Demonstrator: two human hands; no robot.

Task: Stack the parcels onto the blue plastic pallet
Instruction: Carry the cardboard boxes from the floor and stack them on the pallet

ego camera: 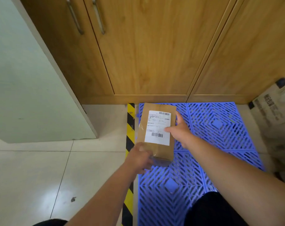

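Parcel [156,132] sits between both sets of fingers on the far left of the blue pallet [220,128], on a tiled floor [40,168] against wooden cupboards [146,54]. Left hand [141,158] fingers clamp its near corner; right hand [179,132] pinches its right edge, thumb on the label [158,126].

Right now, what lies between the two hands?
The brown parcel, over the blue pallet: left hand at its near end, right hand on its right side. Head view.
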